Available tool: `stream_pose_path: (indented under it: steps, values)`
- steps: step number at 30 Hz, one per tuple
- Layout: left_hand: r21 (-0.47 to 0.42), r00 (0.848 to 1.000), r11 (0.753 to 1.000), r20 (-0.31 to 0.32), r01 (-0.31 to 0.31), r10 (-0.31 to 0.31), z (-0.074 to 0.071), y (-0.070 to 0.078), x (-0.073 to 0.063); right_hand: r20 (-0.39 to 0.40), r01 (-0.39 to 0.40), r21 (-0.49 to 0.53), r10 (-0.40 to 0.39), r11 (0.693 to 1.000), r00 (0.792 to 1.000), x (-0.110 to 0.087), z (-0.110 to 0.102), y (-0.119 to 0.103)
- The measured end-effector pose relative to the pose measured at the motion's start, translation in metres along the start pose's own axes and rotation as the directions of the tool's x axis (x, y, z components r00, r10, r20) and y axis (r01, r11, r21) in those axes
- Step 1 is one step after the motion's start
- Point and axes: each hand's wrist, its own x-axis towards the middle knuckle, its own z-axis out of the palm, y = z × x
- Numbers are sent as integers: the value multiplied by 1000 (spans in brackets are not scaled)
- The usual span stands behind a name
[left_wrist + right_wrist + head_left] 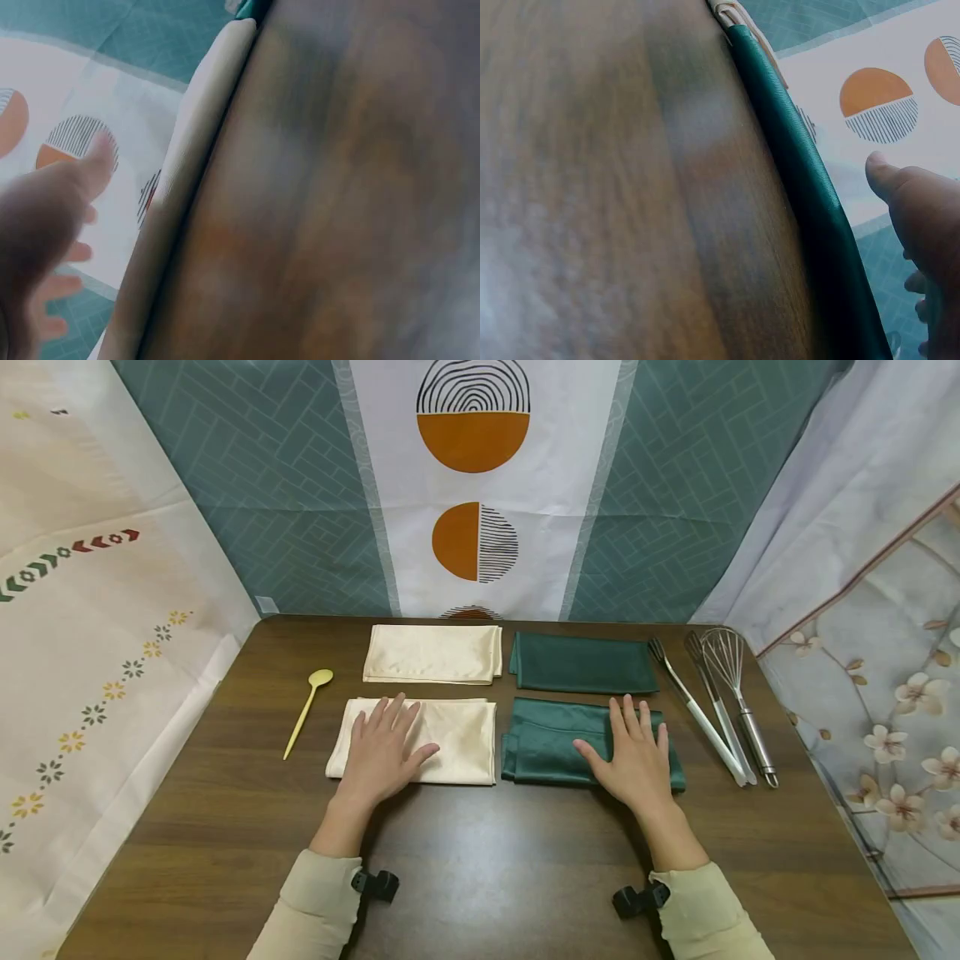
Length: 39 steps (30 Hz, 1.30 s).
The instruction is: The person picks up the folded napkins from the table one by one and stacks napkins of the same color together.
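Observation:
My left hand (381,756) is spread, palm down, over the left part of a folded cream satin cloth (461,743). My right hand (636,760) lies likewise over the right part of a folded dark green satin cloth (555,737). Neither hand grips anything; whether the fingers touch the fabric is hard to tell. In the left wrist view the thumb of the left hand (45,217) points out beside the rounded cream cloth edge (202,120). The right wrist view has the right hand (930,217) beside the green cloth fold (795,165).
Behind these lie another folded cream cloth (432,654) and another green one (585,662). A yellow spoon (320,677) lies on the left of the wooden table (480,877). To the right are a whisk (752,735) and two long-handled utensils, one white-handled (708,728).

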Motion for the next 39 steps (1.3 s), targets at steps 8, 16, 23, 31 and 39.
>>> stream_pose_path:
  steps: [8, 16, 23, 31, 39]
  values:
    - [-146, 960, 988, -279, -50, 7, -5, -10, 4, -124, 95, 255, -65, 962, 990, 15, -1, -7]
    - [-229, 971, 972, -214, 57, -107, -6, -36, -4, -45, 63, 483, -47, 873, 998, 30, 3, -30]
    - [-320, 972, 938, -140, 135, -187, -6, -56, -11, 61, -32, 548, -1, 836, 998, 40, 18, -45]
    - [-397, 962, 900, -123, 178, -244, -9, -74, -14, 84, -44, 587, -7, 808, 996, 47, 36, -66]
    - [-376, 948, 871, 84, 315, -307, -17, -84, -9, 115, -38, 587, -37, 809, 993, 55, 49, -89]
